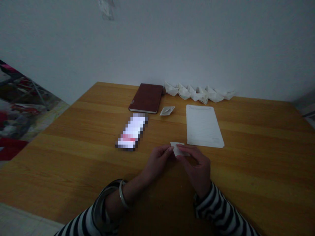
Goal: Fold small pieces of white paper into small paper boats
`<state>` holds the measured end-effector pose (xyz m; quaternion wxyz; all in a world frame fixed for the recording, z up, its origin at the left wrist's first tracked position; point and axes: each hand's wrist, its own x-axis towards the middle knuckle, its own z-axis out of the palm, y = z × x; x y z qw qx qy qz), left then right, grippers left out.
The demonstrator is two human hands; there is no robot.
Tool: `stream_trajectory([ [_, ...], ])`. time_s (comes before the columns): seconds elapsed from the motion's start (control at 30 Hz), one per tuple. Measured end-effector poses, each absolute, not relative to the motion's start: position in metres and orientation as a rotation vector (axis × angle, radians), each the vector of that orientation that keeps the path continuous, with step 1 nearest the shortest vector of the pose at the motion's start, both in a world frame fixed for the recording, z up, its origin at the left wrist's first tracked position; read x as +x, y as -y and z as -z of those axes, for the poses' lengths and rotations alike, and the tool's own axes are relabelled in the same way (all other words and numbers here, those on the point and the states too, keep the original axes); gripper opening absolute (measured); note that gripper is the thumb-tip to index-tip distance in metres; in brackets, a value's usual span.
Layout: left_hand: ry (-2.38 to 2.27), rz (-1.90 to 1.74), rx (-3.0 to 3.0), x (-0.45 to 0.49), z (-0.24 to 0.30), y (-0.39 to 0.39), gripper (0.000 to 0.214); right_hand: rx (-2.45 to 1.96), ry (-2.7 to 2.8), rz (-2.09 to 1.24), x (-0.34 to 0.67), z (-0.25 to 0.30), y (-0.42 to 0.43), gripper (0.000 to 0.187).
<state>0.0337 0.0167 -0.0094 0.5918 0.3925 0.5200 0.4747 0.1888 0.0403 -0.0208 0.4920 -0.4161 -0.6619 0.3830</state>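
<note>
A small folded piece of white paper (177, 149) is held between my two hands above the near part of the table. My left hand (159, 160) pinches its left edge between thumb and fingers. On the other side, my right hand (195, 162) grips the paper with thumb and fingertips. Part of the paper is hidden behind the fingers. Just beyond my right hand lies a stack of lined white paper (204, 126). A separate small folded paper piece (167, 111) rests farther off, near the notebook.
A dark red notebook (147, 98) lies at the back, with a blurred-out phone (132, 131) in front of it. Several folded paper boats (197, 93) stand in a row along the wall (197, 42). The wooden table (81, 131) ends at the left, with clutter beyond.
</note>
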Motion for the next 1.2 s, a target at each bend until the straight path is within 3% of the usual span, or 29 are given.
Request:
stream_trajectory([
  [1.2,-1.12,-1.081,0.975,0.0349,0.0059,-0.0159,0.03,-1.04,1.646,-0.896,0.1909,0.0217,-0.0378,0.015],
])
